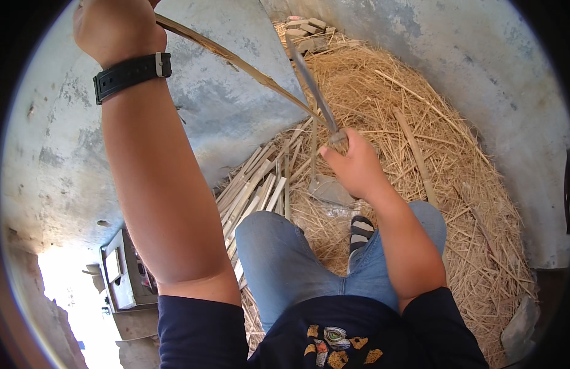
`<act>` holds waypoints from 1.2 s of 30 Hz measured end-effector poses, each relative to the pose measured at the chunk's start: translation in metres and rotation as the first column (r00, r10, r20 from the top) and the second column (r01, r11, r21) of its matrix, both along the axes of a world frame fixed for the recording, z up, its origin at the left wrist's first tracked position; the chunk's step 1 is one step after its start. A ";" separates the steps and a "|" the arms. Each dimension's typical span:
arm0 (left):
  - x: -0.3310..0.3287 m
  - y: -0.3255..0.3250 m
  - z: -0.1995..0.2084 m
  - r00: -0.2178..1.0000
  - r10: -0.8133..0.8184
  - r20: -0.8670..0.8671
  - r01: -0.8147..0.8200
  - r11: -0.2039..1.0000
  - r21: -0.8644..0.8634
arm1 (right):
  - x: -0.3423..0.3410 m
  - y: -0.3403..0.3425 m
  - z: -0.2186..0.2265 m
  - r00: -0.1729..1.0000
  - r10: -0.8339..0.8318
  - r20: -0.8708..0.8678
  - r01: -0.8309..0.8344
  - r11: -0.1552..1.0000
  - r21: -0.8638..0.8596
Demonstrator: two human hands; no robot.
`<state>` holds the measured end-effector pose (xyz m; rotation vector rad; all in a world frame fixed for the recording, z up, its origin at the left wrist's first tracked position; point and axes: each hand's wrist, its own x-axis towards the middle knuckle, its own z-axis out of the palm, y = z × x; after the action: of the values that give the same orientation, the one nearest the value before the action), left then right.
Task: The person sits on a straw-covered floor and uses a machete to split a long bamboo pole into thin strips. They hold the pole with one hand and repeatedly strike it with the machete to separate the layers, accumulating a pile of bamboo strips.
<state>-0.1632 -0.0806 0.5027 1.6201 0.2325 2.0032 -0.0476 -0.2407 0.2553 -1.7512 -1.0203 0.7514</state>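
Observation:
My left hand (pixel 120 29) is raised at the upper left, partly cut off by the picture's rim, and is closed on a long, thin bamboo strip (pixel 233 58). The strip slopes down to the right, its lower end meeting the knife near the handle. Closed round that handle is my right hand (pixel 361 167), in the middle of the view. The knife (pixel 314 85) has a long grey blade tilted up and away to the left. Whether the blade's edge touches the strip I cannot tell.
Straw-like shavings (pixel 482 270) cover the floor. A bundle of pale split strips (pixel 251 187) lies beside my left knee, with a flat stone slab (pixel 331 190) in front. Worn plaster walls (pixel 482 67) rise around. Bricks (pixel 306 34) are stacked at the back; a cabinet (pixel 126 273) stands left.

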 end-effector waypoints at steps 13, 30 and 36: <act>-0.019 0.018 0.005 0.982 0.189 0.030 -0.176 0.954 -0.241 | -0.049 0.036 0.005 0.996 0.051 0.072 -0.069 0.960 0.271; -0.033 0.025 0.000 0.971 0.212 0.107 -0.185 0.959 -0.214 | -0.004 0.033 -0.004 0.995 -0.063 0.077 0.048 0.983 0.180; -0.022 0.016 0.004 0.941 0.320 0.109 -0.254 0.881 -0.399 | -0.069 0.041 -0.006 0.983 -0.184 0.006 0.152 0.827 0.541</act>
<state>-0.1852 -0.0647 0.5067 1.2127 0.7879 2.1347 -0.1164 -0.1995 0.2492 -1.3462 -0.9817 0.2582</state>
